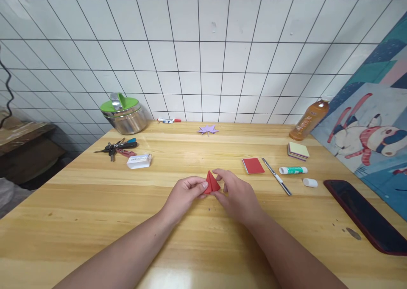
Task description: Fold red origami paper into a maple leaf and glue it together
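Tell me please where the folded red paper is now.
In the head view, the folded red paper is below centre, between the left hand and right hand.

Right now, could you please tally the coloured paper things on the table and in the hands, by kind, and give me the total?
Folded red paper: 1
Purple paper leaf shape: 1
Paper stacks, namely the red-topped stack and the yellow-topped stack: 2
Total: 4
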Demonstrator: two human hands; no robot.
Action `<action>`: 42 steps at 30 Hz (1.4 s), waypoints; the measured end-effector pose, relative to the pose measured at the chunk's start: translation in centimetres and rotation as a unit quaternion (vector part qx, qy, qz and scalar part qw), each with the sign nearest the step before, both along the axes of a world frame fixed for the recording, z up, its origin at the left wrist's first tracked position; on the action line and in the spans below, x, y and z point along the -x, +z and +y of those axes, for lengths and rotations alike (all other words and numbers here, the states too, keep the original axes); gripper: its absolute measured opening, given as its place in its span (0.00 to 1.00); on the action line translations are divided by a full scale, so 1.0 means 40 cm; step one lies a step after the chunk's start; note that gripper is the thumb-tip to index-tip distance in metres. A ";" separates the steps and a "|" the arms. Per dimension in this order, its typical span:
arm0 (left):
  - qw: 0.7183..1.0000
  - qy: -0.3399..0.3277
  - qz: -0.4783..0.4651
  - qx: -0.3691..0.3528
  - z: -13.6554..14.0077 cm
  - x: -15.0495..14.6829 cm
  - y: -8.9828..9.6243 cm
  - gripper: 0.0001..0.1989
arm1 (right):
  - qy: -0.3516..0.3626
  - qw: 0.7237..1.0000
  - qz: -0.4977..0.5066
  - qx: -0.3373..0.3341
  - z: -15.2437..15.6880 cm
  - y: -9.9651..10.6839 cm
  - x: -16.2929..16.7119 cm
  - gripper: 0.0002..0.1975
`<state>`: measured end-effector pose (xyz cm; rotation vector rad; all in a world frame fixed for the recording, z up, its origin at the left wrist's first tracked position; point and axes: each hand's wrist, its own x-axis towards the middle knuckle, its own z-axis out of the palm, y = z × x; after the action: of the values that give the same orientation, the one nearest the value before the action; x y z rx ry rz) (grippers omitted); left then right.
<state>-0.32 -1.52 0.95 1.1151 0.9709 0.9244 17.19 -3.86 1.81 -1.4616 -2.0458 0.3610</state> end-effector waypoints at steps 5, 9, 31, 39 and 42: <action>0.999 0.027 0.023 -0.026 0.009 0.001 -0.017 0.15 | 0.018 1.000 0.007 -0.001 0.001 0.002 -0.001 0.18; 0.993 0.029 0.075 -0.088 0.015 0.002 -0.026 0.12 | -0.006 0.995 0.093 0.027 0.009 -0.015 0.004 0.17; 0.994 -0.068 0.029 -0.081 -0.014 -0.015 0.002 0.13 | 0.029 0.995 0.084 0.051 -0.001 -0.017 0.010 0.23; 0.988 -0.029 0.089 -0.121 -0.010 -0.013 -0.007 0.08 | 0.061 0.996 -0.064 0.005 -0.009 -0.021 0.019 0.25; 0.985 -0.012 0.105 -0.135 -0.010 -0.012 -0.011 0.09 | 0.061 0.994 -0.090 -0.010 -0.010 -0.019 0.020 0.25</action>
<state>0.14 -1.91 0.52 1.4735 1.0188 0.9509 16.40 -4.25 1.04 -1.4058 -2.2822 0.2636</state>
